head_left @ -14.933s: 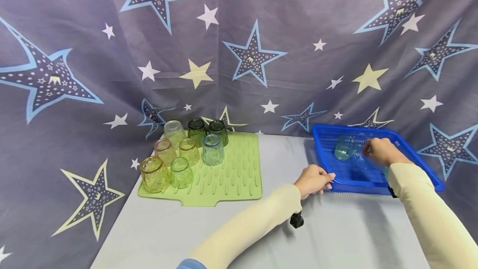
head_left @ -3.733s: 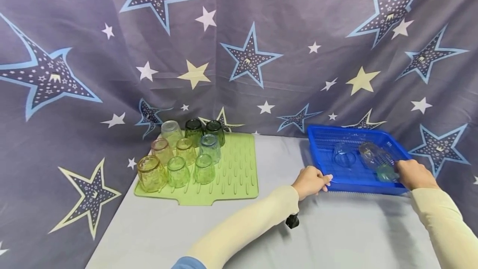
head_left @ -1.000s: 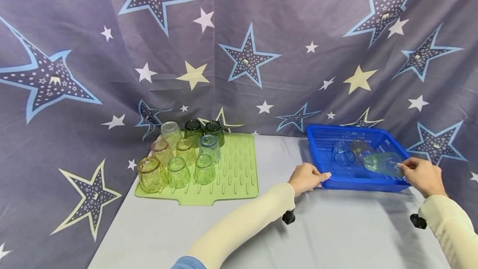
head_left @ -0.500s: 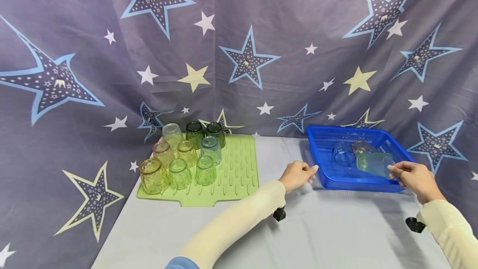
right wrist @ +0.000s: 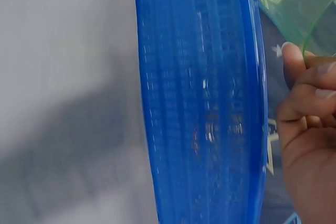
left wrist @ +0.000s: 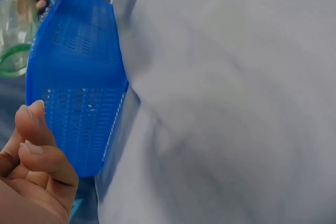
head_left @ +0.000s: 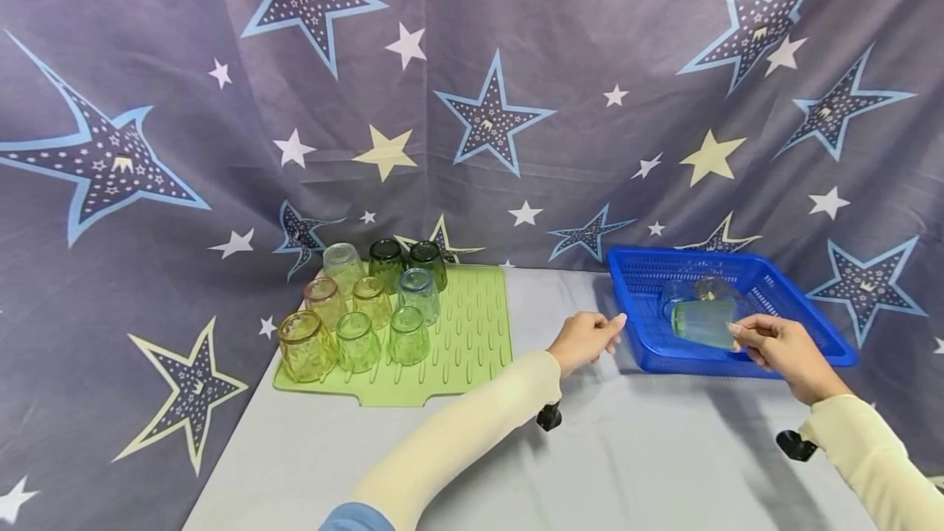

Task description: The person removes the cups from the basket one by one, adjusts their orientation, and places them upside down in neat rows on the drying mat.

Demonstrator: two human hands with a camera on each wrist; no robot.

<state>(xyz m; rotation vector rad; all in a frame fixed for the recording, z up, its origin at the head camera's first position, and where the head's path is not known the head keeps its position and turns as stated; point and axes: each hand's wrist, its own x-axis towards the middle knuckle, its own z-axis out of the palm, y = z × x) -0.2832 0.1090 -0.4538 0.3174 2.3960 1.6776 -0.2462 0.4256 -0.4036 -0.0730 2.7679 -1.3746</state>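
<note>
In the head view, my right hand point(head_left: 785, 351) pinches a pale green glass point(head_left: 704, 322) by its rim between thumb and fingers. The glass is tilted on its side above the blue basket point(head_left: 737, 365). The right wrist view shows the thumb and fingers on the rim of the glass point(right wrist: 299, 3). My left hand point(head_left: 587, 341) is beside the basket's left front corner, fingers loosely curled and holding nothing. In the left wrist view, its fingertips overlap the basket's edge point(left wrist: 79, 77); whether they touch it I cannot tell.
A clear glass point(head_left: 673, 293) and a brownish one point(head_left: 712, 288) lie in the basket, partly hidden. To the left, several upside-down coloured glasses point(head_left: 357, 342) stand on a green drying mat point(head_left: 472, 326). A starry curtain point(head_left: 487, 195) hangs behind the white table point(head_left: 627, 465).
My right hand has lifted the green glass in the basket and carried it left. My left hand has let go of the basket's corner. Earlier, another green glass joined the mat's front row.
</note>
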